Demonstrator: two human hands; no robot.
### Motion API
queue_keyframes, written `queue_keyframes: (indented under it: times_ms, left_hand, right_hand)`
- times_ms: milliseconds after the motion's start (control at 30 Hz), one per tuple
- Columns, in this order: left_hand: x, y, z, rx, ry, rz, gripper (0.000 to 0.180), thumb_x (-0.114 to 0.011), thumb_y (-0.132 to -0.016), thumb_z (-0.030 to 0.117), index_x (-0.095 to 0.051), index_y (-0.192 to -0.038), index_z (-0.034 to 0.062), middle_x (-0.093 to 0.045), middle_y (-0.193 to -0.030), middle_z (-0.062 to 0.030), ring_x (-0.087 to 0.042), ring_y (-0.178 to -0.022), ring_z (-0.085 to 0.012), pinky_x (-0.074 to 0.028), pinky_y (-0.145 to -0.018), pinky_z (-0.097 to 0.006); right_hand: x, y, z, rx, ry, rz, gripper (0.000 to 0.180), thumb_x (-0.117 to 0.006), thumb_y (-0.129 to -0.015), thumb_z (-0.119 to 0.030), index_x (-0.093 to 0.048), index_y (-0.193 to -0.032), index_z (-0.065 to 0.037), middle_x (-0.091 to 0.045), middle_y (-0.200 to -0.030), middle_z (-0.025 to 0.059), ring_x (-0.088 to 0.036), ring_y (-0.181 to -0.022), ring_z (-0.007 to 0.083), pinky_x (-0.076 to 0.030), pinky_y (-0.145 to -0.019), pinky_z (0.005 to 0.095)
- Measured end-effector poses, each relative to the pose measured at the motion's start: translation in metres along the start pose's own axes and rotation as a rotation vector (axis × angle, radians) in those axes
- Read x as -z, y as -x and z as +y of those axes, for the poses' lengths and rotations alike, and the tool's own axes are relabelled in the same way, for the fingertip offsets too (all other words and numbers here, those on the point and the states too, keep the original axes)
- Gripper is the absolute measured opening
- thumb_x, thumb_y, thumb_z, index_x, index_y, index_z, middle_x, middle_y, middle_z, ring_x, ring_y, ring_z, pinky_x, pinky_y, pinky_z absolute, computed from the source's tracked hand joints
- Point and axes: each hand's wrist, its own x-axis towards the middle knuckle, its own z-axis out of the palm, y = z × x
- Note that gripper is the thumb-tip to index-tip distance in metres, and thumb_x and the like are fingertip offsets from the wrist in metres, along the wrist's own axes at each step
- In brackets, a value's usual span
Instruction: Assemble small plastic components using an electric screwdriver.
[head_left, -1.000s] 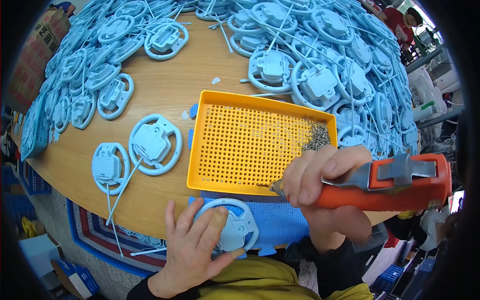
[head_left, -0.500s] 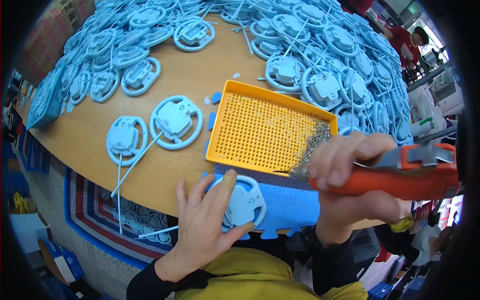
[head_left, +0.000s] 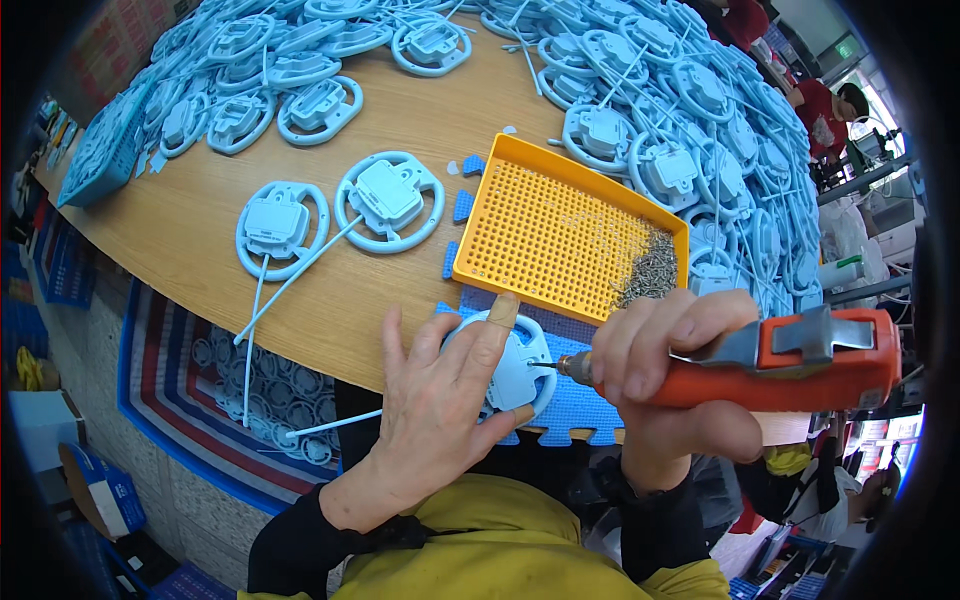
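Observation:
A light-blue toy steering wheel (head_left: 518,375) lies on a blue foam mat (head_left: 577,408) at the table's near edge. Across its left side my left hand (head_left: 435,410) spans the rim, forefinger over the far part and thumb at the near part. My right hand (head_left: 650,350) is closed around an orange-red power screwdriver (head_left: 780,380) with a metal lever. The bit reaches the right part of the wheel's hub; whether a screw sits under it is too small to tell. Just beyond stands a yellow tray (head_left: 525,297) of holes, with loose screws (head_left: 652,272) heaped at its right end.
Two more wheels (head_left: 390,195) with thin rods lie on the table to the left. Large piles of wheels (head_left: 700,90) cover the back and right. A light-blue basket (head_left: 105,150) stands far left. Below the table edge, a striped-lined container (head_left: 165,400) holds blue parts.
The screwdriver's tip has moved from the tray's near edge down and left onto the wheel. My left hand stays on the wheel. The whole view has shifted slightly.

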Motion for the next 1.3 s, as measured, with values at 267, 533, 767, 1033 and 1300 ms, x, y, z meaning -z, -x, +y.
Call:
queue_keyframes:
  times_ms: [267,533,767,1033,1300]
  left_hand:
    - [0.0,-0.001,-0.001,-0.001,0.001,-0.007,0.095,-0.083,-0.062,0.031,-0.037,-0.141,0.0038,-0.06,-0.109,-0.0097,-0.048,-0.107,-0.0322,-0.021,-0.101,-0.063]
    - [0.002,-0.002,0.0,-0.02,-0.026,0.004,0.09,-0.081,-0.064,0.033,-0.04,-0.139,0.0044,-0.059,-0.111,-0.0094,-0.049,-0.107,-0.0328,-0.022,-0.101,-0.064]
    - [0.036,0.007,-0.02,0.043,-0.116,-0.031,0.089,-0.081,-0.062,0.032,-0.042,-0.137,0.0044,-0.055,-0.112,-0.0132,-0.047,-0.112,-0.0339,-0.022,-0.104,-0.061]
    - [0.078,-0.052,-0.059,0.004,-0.264,0.007,0.081,-0.076,-0.066,0.025,-0.042,-0.137,0.0044,-0.052,-0.116,-0.0171,-0.048,-0.109,-0.0346,-0.031,-0.099,-0.05]
    - [0.064,-0.117,-0.098,0.032,-0.346,-0.186,0.074,-0.071,-0.072,0.023,-0.043,-0.137,0.0047,-0.057,-0.109,-0.0179,-0.052,-0.104,-0.0342,-0.039,-0.092,-0.041]
  right_hand:
    - [-0.01,0.007,-0.002,-0.069,0.011,0.082,0.069,-0.061,-0.068,-0.068,-0.043,-0.095,-0.007,-0.052,-0.064,0.0031,-0.05,-0.048,0.0142,-0.044,-0.043,0.026]
    - [-0.004,0.0,0.001,-0.115,-0.042,-0.064,0.068,-0.068,-0.067,-0.064,-0.044,-0.094,-0.007,-0.052,-0.064,0.0042,-0.052,-0.052,0.0166,-0.044,-0.046,0.0283]
    - [0.026,-0.021,0.005,0.001,-0.022,0.085,0.068,-0.059,-0.074,-0.071,-0.048,-0.099,-0.008,-0.05,-0.067,0.0018,-0.048,-0.054,0.0127,-0.04,-0.051,0.027]
    - [0.051,-0.045,0.037,0.015,-0.007,0.219,0.054,-0.069,-0.082,-0.049,-0.048,-0.104,-0.004,-0.055,-0.072,0.0059,-0.055,-0.063,0.0157,-0.045,-0.053,0.0275]
    - [0.065,-0.051,0.045,0.041,0.009,0.267,0.052,-0.07,-0.082,-0.047,-0.049,-0.104,-0.004,-0.055,-0.072,0.0057,-0.055,-0.063,0.0159,-0.047,-0.06,0.0292]
